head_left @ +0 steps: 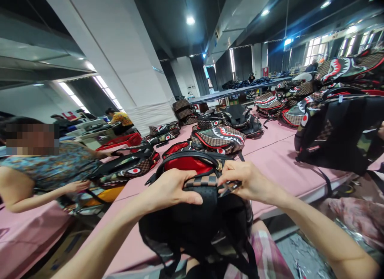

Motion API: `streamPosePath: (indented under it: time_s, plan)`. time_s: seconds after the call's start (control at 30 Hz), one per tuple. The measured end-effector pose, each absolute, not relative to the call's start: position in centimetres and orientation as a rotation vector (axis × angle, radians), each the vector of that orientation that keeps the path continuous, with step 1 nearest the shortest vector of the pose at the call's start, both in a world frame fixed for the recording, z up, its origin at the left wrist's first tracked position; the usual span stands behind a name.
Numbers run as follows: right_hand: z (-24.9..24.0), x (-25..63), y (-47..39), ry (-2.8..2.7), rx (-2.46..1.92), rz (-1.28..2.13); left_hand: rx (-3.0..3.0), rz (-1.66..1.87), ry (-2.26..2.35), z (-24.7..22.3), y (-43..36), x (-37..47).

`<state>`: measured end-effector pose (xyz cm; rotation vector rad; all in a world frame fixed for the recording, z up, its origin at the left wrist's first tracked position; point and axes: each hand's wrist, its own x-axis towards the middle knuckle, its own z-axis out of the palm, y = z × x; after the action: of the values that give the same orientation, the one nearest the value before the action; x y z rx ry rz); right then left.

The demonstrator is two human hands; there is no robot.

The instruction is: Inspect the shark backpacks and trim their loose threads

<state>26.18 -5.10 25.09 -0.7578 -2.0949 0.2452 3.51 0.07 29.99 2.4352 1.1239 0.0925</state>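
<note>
A black backpack (192, 227) with a checkered brown strip (200, 180) at its top stands upright in front of me, its red lining (192, 165) showing behind the strip. My left hand (177, 187) pinches the top edge at the strip's left end, thumb on the near side. At the strip's other end, my right hand (247, 181) is closed around small dark thread snips (229, 187), whose blades lie close to the fabric. The black carry handle (189, 155) arches behind both hands. Part of the snips is hidden by my fingers.
Several shark-mouth backpacks (222, 139) lie on the pink table (270, 157) beyond mine. A large black backpack (339, 131) stands at the right beside a pile of others. On the left, a co-worker (60, 163) handles another backpack (129, 167). A white pillar (120, 51) rises behind.
</note>
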Motion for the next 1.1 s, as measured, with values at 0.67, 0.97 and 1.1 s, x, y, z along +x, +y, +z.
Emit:
streamPosePath:
  time_s: [0.67, 0.97, 1.1]
  plan:
    - [21.8, 26.7, -7.9, -1.757, -1.143, -0.092, 2.481, 0.234, 1.139, 30.0, 1.3, 3.5]
    - [19.7, 24.3, -4.6, -1.55, -1.264, 0.346, 2.368, 0.68, 1.541, 30.5, 5.6, 6.9]
    - [20.3, 24.2, -2.4, -1.42, -1.153, 0.815, 2.346, 0.901, 1.476, 30.7, 6.1, 7.5]
